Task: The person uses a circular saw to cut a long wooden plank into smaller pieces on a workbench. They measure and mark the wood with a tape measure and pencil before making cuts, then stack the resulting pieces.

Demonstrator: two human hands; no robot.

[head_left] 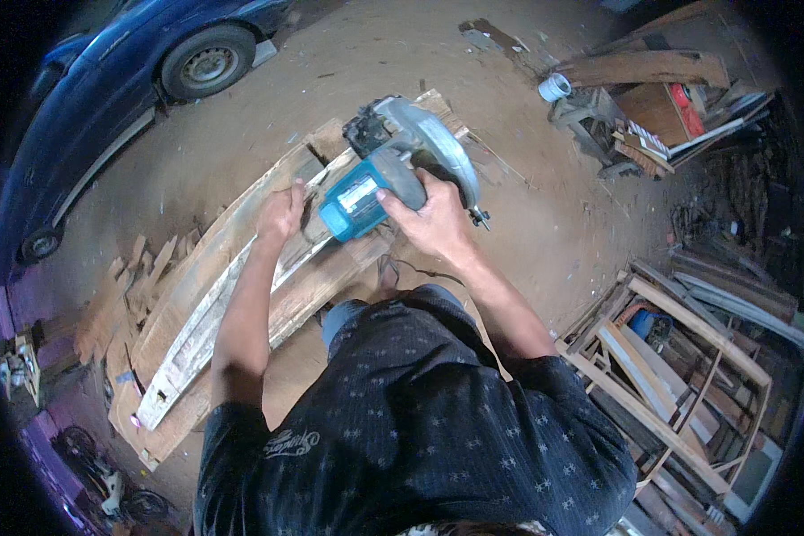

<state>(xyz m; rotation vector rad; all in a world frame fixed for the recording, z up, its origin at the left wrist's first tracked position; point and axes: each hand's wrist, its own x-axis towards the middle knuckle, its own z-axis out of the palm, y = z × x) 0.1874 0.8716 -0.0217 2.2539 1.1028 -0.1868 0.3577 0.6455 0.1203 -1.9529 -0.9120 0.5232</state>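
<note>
My right hand (429,214) is closed on the rear handle of a teal-and-silver circular saw (353,201). The saw rests near the upper end of long wooden boards laid diagonally below me, its blade guard on the right side. My left hand (281,212), left of the saw, has its fingers closed on the edge of a board. A narrow whitish, weathered strip of wood (188,353) runs along a wider pale plank (201,277) down toward the lower left. A dark cord curves below the saw beside my foot.
A blue car (71,116) stands at upper left. Scrap wood (138,286) lies left of the boards. A pile of boards with a white bucket (554,87) is at upper right, wooden frames (679,313) at lower right, and a bicycle (103,487) at lower left.
</note>
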